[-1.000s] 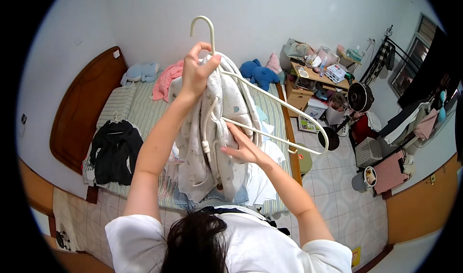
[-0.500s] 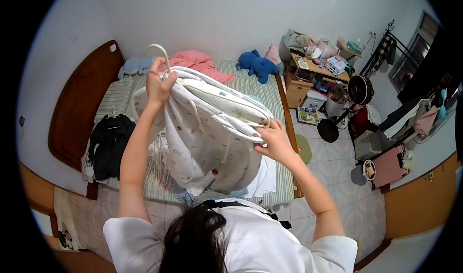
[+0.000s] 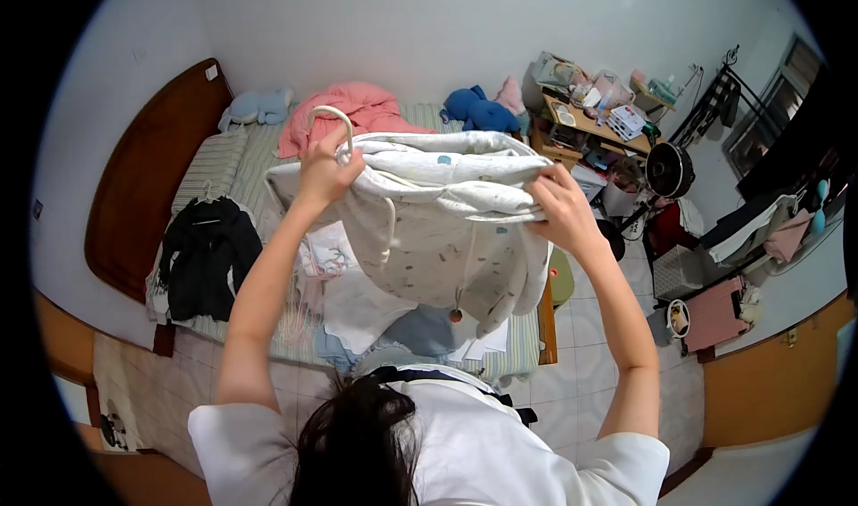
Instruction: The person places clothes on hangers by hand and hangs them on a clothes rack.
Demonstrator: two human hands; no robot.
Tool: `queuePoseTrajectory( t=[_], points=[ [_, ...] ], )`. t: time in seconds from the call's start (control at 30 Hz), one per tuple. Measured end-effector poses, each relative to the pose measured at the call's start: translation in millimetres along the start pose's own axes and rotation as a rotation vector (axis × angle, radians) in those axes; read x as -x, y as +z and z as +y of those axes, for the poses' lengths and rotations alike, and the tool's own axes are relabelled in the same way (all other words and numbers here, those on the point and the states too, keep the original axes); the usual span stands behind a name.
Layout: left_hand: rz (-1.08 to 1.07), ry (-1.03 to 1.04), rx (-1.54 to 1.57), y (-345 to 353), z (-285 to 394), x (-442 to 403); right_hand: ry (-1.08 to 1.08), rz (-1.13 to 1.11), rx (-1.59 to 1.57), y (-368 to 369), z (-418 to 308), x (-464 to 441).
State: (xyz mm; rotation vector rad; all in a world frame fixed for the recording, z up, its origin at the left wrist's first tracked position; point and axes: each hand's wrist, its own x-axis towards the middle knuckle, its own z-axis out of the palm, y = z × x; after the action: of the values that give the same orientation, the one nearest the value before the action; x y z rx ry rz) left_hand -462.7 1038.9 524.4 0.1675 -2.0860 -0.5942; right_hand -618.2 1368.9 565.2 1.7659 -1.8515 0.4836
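The left hand [image 3: 327, 175] grips the hanger [image 3: 343, 118]; the right hand [image 3: 565, 209] pinches the top [image 3: 416, 238]. A weak pinch could let it slip.

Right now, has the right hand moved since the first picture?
Yes. The right hand moved rightward in view: before, left of the bed's wooden side board; now, mostly past that board's line.

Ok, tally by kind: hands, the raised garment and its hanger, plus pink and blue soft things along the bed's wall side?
Hands: 2 (left hand, right hand)
Garment: 1 (patterned garment)
Hanger: 1 (white hanger)
Pink: 2 (pink bundle, pink cushion)
Blue: 2 (light blue plush, dark blue plush)
Total: 8
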Motion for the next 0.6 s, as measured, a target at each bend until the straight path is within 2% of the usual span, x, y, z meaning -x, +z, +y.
queuePoseTrajectory(
  t=[0.17, 0.27, 0.37, 0.4, 0.5, 0.6],
  points=[
    [-0.049, -0.078, 0.028, 16, 25, 3, -0.062, 0.136, 0.026, -2, 4, -33],
    [-0.155, -0.036, -0.113, 23, 56, 2, -0.139, 0.181, 0.033, -6, 0, -55],
    [-0.114, 0.115, -0.101, 38, 75, 4, -0.232, 0.258, 0.008, -7, -20, -79],
    [-0.076, 0.081, -0.076, 42, 75, 3, -0.234, 0.25, -0.015, -3, -23, -81],
    [-0.022, -0.203, 0.217, 35, 72, -7, -0.081, 0.321, 0.033, 4, -28, -76],
    [-0.012, -0.32, 0.325, 24, 49, -13, 0.105, 0.395, 0.034, 24, -2, -50]
  ],
)
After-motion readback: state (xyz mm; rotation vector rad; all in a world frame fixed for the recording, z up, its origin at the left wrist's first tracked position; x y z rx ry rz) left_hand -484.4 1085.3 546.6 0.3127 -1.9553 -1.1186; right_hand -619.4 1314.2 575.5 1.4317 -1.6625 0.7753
